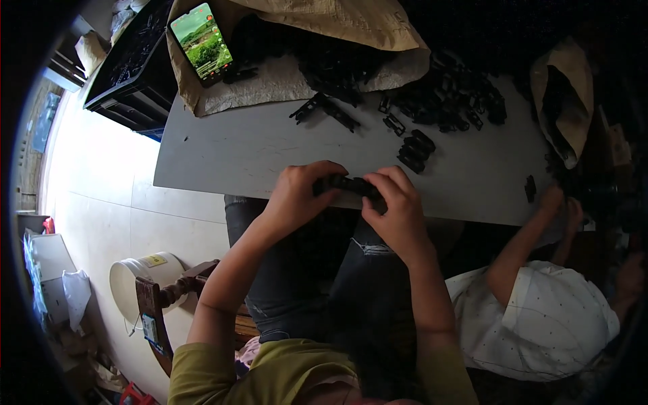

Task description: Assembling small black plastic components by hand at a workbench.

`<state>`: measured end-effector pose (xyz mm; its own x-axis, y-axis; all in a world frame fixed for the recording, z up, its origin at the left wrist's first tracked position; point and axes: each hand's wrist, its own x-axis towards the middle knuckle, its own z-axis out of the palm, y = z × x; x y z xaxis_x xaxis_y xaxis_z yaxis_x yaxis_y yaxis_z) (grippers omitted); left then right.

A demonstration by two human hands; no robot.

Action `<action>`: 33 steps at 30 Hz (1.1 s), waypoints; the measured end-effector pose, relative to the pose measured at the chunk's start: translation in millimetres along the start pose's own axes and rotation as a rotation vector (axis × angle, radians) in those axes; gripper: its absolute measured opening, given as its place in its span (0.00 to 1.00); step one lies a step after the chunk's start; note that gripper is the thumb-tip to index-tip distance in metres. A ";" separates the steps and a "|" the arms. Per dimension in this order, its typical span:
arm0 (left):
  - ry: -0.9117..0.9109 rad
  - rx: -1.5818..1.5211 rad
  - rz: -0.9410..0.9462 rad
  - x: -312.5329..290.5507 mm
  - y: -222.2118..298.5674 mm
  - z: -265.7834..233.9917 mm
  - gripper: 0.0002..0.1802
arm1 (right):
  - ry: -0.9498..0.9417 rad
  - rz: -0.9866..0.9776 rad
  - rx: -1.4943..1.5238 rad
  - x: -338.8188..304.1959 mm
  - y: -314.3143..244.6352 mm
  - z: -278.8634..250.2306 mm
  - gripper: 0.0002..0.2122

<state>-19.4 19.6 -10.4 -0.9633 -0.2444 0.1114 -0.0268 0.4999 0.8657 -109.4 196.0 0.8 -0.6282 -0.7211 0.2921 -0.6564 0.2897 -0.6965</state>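
A long, narrow black plastic part [349,183] is gripped at its two ends, above the table's near edge. My left hand [301,190] closes round its left end, thumb and fingers pinching it. Around the right end my right hand [395,197] is closed the same way. What exactly the part is, I cannot make out. Just beyond my right hand, several short black pieces [416,151] lie side by side in a small stack. Two longer black parts [327,111] lie crossed farther up on the grey table [229,152].
A heap of black parts [449,94] covers the far right of the table. An open paper sack [256,84] spills more, with a lit phone [202,42] against it. A black crate [128,101] stands left. Another person in a white top [540,324] works at right. A white bucket [128,287] is on the floor.
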 end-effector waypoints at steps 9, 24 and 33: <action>-0.036 -0.039 -0.084 -2.3 5.6 2.4 0.17 | -0.080 -0.066 -0.123 2.3 -10.0 0.5 0.16; -0.087 -0.444 -0.004 -45.9 1.4 12.7 0.12 | -0.166 0.224 0.366 -43.9 -5.9 7.1 0.11; -0.057 -0.184 -0.004 -62.5 -8.2 23.1 0.13 | 0.115 0.205 0.022 -23.4 20.6 -24.9 0.09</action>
<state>34.9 50.0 -35.8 -0.9769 -0.1962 0.0843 0.0135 0.3373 0.9413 -118.7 234.5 -4.1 -0.7918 -0.5719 0.2144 -0.5012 0.4080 -0.7631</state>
